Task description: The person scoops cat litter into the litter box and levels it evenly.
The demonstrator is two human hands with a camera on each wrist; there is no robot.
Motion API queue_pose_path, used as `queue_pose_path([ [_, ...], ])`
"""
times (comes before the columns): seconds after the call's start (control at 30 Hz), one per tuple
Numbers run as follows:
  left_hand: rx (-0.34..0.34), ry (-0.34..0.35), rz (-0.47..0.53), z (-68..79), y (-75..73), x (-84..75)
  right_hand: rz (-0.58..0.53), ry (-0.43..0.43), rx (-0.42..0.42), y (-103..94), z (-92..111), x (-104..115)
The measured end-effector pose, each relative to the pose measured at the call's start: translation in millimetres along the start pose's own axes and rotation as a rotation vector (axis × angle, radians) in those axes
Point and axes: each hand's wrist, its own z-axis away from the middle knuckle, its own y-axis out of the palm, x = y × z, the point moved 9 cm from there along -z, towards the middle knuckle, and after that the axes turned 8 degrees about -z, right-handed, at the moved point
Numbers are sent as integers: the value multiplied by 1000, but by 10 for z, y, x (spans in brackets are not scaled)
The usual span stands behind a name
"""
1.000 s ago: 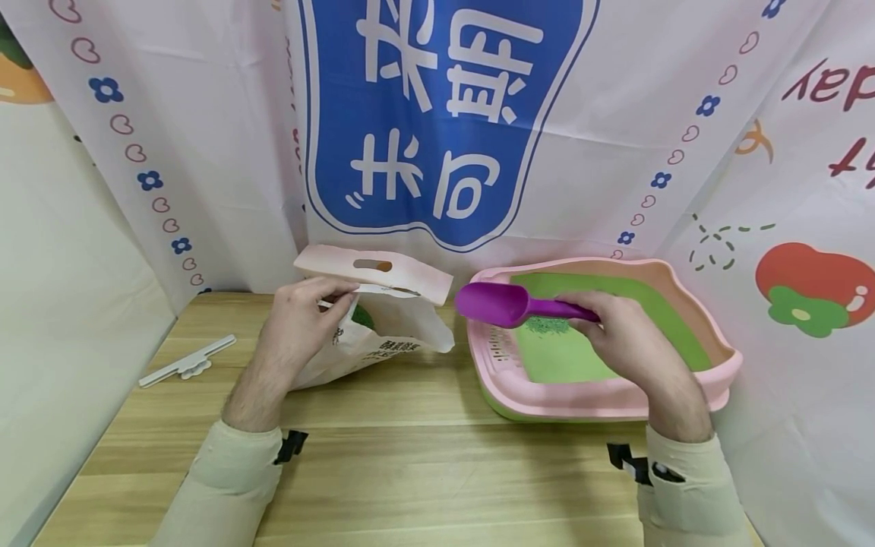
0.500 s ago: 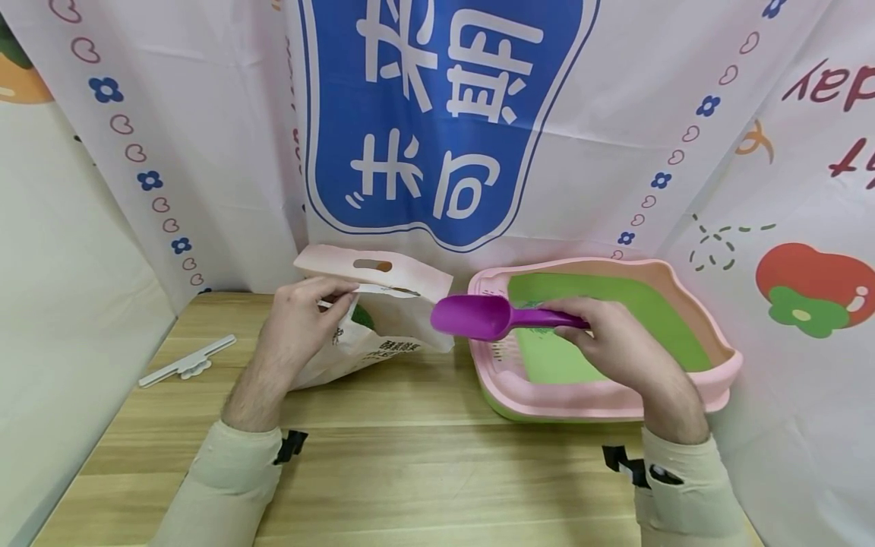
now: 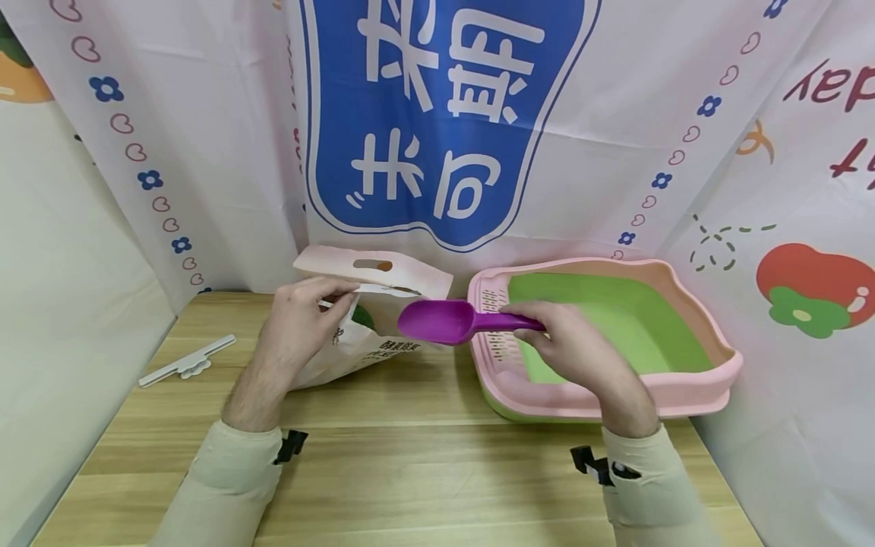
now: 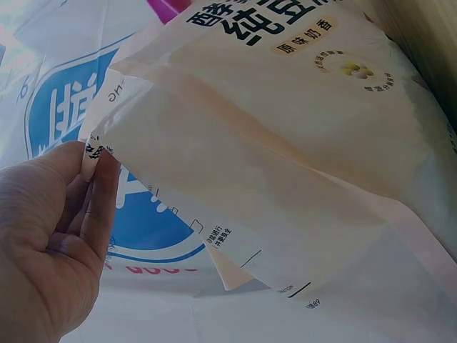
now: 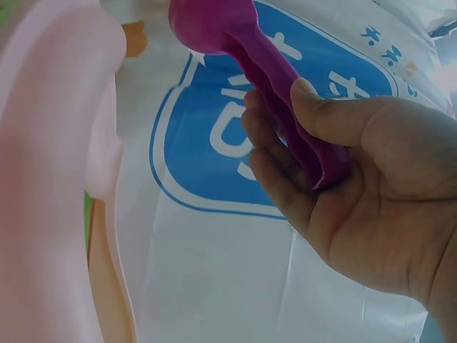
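My left hand [image 3: 301,323] pinches the top edge of a white printed bag [image 4: 235,136] and holds its mouth open. Green contents show through the gap in the head view. In my right hand [image 3: 574,342] is a purple scoop [image 3: 437,320], its handle gripped between thumb and curled fingers. The scoop's bowl hangs at the right side of the bag's mouth, overlapping the bag in the head view, and looks bare inside. Below the right hand stands a litter box [image 3: 601,396] with a pink rim and green base; part of its floor is hidden by the hand.
A white sealing clip [image 3: 187,362] lies on the wooden table [image 3: 424,471] to the left of the bag. Printed cloth [image 3: 581,182] hangs close behind the bag and the litter box. The box's perforated ledge [image 3: 495,342] faces the bag.
My right hand has carried the scoop leftward from above the litter box to the bag's mouth. Green grains seen beneath the scoop earlier no longer show. The left hand has stayed in place.
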Motion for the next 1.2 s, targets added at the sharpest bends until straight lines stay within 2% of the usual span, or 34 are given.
queue_pose_path([
  [0.17,13,-1,-7,-2,14,-5,-18,8,-19,117,-68,74],
  [0.3,50,-4,-20,-2,30,-27,-28,39,-46,219,-102,139],
  [0.57,221,-39,-33,38,141,-65,95,96,-122,497,-135,374],
  [0.73,304,-26,-34,61,225,-95,193,66,-178,657,-195,528],
  [0.9,340,-18,-19,79,277,-111,246,33,-195,786,-257,601],
  [1.2,366,32,-10,78,331,-149,275,77,-157,995,-362,555],
])
